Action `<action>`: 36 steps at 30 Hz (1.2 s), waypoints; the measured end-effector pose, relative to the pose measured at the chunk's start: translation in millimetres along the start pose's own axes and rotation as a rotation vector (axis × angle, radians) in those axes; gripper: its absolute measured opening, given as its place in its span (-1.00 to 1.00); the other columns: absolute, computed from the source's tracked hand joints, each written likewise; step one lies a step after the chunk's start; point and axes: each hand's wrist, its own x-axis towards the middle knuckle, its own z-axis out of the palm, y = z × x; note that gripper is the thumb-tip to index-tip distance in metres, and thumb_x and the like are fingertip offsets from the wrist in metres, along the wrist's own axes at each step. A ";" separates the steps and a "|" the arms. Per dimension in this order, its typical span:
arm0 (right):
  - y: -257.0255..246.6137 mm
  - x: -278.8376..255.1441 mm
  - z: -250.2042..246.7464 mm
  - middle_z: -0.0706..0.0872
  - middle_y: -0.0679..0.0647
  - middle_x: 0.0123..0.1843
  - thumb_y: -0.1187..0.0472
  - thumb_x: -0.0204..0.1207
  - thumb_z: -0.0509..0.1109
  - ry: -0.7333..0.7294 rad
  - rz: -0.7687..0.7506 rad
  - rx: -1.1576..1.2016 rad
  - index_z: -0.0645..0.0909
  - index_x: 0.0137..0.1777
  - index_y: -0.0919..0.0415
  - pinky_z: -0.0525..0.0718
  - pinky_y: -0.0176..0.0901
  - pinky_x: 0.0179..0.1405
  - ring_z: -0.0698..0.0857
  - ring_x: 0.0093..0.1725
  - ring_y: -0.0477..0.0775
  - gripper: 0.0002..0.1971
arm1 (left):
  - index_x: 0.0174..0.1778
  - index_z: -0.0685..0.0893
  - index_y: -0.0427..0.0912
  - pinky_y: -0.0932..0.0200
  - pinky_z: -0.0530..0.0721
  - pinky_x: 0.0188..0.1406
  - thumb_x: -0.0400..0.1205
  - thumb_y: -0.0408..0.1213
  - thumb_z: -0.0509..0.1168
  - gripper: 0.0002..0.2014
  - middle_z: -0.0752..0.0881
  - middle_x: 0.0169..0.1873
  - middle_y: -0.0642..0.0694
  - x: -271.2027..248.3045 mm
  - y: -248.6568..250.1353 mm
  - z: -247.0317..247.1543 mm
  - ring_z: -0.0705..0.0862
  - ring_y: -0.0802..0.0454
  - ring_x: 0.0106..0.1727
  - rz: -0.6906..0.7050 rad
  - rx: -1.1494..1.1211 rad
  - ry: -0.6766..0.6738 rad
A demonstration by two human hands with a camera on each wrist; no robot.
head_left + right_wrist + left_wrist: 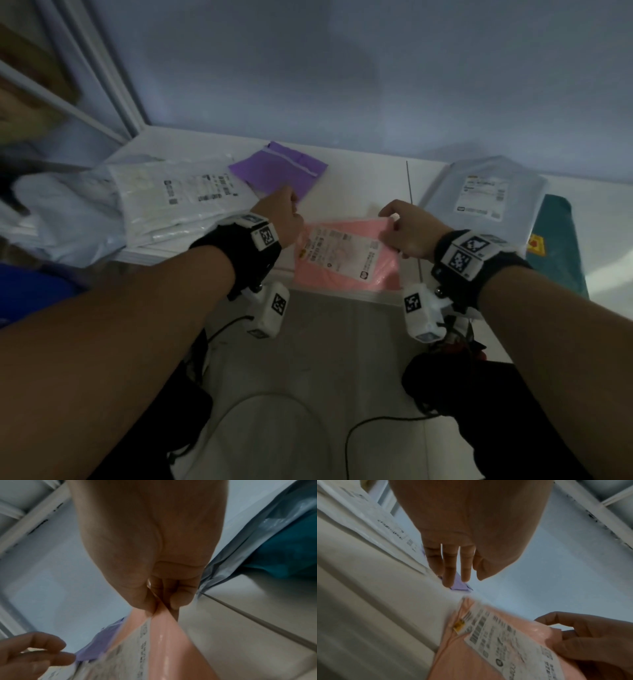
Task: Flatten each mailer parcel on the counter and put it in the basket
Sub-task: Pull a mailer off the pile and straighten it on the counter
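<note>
A pink mailer point(346, 257) with a white shipping label lies at the counter's point(359, 185) front edge and hangs partly over it. My right hand point(392, 222) pinches its far right corner between thumb and fingers; the right wrist view shows the pink film point(171, 642) lifted from that pinch point(161, 605). My left hand point(291, 202) is beside the pink mailer's far left corner, over the near tip of a purple mailer point(277, 169). Its fingers point(448, 574) are straight and hold nothing; whether they touch the purple tip point(459, 584) is unclear. No basket is in view.
A white mailer point(181, 198) lies on a pile of pale bags point(51, 219) at the left. On the right, a grey mailer point(486, 198) overlaps a teal one point(555, 240). A blue object point(27, 291) sits low at the left. Cables cross the floor point(308, 359).
</note>
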 end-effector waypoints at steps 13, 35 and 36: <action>19.0 15.0 12.8 0.67 0.18 0.30 0.35 0.57 0.31 0.072 0.099 -0.124 0.41 0.51 0.16 0.66 -0.05 0.14 0.69 0.22 0.22 -0.50 | 0.43 0.41 -0.06 -0.08 0.53 0.33 0.61 -0.03 0.31 -0.51 0.52 0.41 -0.13 -8.0 0.2 21.2 0.56 -0.14 0.34 0.097 0.182 -0.089; 22.3 8.5 94.2 0.23 0.24 0.69 -0.16 0.72 -0.12 0.119 -0.182 -0.457 0.21 0.67 0.10 0.14 0.18 0.66 0.20 0.67 0.28 -0.40 | 0.68 0.11 0.03 -0.14 0.06 0.62 0.73 -0.05 -0.08 -0.46 0.09 0.69 -0.05 3.9 11.9 72.0 0.08 -0.17 0.67 0.367 0.526 -0.259; 25.3 9.9 100.0 0.12 0.23 0.74 -0.17 0.74 -0.15 0.126 -0.168 -0.445 0.11 0.72 0.09 0.02 0.16 0.70 0.10 0.71 0.26 -0.39 | 0.69 0.05 0.03 -0.12 0.02 0.63 0.73 -0.04 -0.11 -0.45 0.04 0.70 -0.05 3.4 8.1 78.2 0.03 -0.18 0.68 0.370 0.515 -0.233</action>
